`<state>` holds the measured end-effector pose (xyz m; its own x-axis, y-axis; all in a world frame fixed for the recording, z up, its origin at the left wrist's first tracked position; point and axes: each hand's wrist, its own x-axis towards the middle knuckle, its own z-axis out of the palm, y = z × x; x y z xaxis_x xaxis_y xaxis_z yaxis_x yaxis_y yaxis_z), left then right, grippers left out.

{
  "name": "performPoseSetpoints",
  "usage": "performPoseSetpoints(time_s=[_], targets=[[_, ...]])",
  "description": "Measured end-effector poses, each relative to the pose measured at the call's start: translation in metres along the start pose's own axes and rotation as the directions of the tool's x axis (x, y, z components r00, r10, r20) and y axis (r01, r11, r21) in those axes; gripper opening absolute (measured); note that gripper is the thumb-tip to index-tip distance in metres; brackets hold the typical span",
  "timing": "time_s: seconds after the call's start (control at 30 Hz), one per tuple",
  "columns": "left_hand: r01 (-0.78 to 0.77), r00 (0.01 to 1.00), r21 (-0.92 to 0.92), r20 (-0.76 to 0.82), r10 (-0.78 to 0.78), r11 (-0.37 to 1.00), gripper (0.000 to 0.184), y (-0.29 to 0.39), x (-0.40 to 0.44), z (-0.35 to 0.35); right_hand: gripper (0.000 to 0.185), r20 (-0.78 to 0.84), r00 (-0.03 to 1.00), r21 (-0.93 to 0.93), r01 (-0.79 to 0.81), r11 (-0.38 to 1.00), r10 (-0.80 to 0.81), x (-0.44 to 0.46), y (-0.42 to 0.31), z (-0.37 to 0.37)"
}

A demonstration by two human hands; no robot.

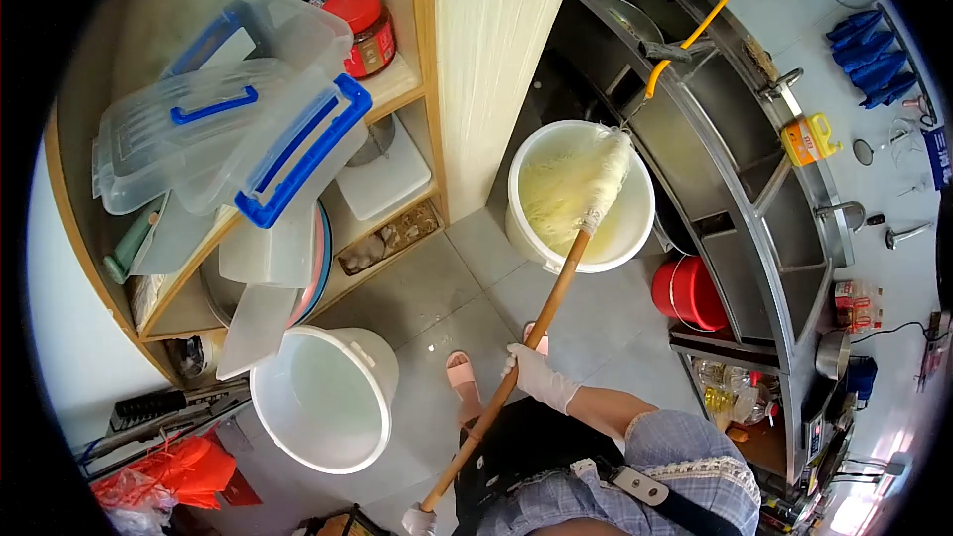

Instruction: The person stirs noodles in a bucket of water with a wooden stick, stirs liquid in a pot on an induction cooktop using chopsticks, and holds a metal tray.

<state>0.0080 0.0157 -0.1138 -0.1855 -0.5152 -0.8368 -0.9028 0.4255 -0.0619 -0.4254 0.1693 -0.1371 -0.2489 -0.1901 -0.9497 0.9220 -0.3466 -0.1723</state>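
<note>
Mop [603, 179] dipped in the farther white bucket [637, 213]
Right hand [541, 379] and left hand [419, 520] curl closed round its handle [561, 284], apart, likely for leverage.

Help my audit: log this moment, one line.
right hand, left hand: gloved, gripping brown wooden pole; pale stringy mop head: in round white plastic bucket

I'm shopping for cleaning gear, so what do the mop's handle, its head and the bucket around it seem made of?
Mop handle: probably wood, smooth, judging by its warm brown color.
Mop head: fibrous yarn, perhaps cotton; pale loose strands show.
Bucket: likely plastic, slightly glossy white, with a thick rounded rim.
</note>
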Motion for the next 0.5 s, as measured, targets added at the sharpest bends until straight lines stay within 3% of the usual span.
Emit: performPoseSetpoints(time_s=[0.1, 0.23, 0.3, 0.43, 0.5], targets=[[-0.037, 0.987, 0.068, -0.154, 0.047, 0.997, 0.028, -0.01, -0.009, -0.004, 0.019, -0.011, 0.995, -0.042, 0.097, 0.994, -0.098, -0.025, 0.006, 0.004], [-0.05, 0.978, 0.003, -0.2, 0.05, 0.999, 0.023, -0.014, -0.025, -0.024, 0.019, 0.012, 0.989, -0.076, 0.145, 0.986, -0.145, -0.065, -0.002, 0.021], [-0.055, 0.983, 0.034, -0.175, 0.06, 0.998, 0.023, -0.021, -0.017, -0.014, 0.018, 0.088, 0.988, -0.029, 0.128, 0.991, -0.125, -0.065, -0.002, 0.016], [-0.051, 0.982, 0.041, -0.179, 0.058, 0.998, 0.021, -0.002, -0.031, -0.022, 0.018, 0.078, 0.994, -0.081, 0.086, 0.993, -0.079, -0.046, -0.01, 0.012], [-0.089, 0.991, 0.019, -0.097, 0.09, 0.996, 0.019, 0.002, -0.05, -0.036, 0.018, -0.061, 0.998, -0.097, 0.017, 0.995, -0.023, -0.056, -0.01, 0.012]])
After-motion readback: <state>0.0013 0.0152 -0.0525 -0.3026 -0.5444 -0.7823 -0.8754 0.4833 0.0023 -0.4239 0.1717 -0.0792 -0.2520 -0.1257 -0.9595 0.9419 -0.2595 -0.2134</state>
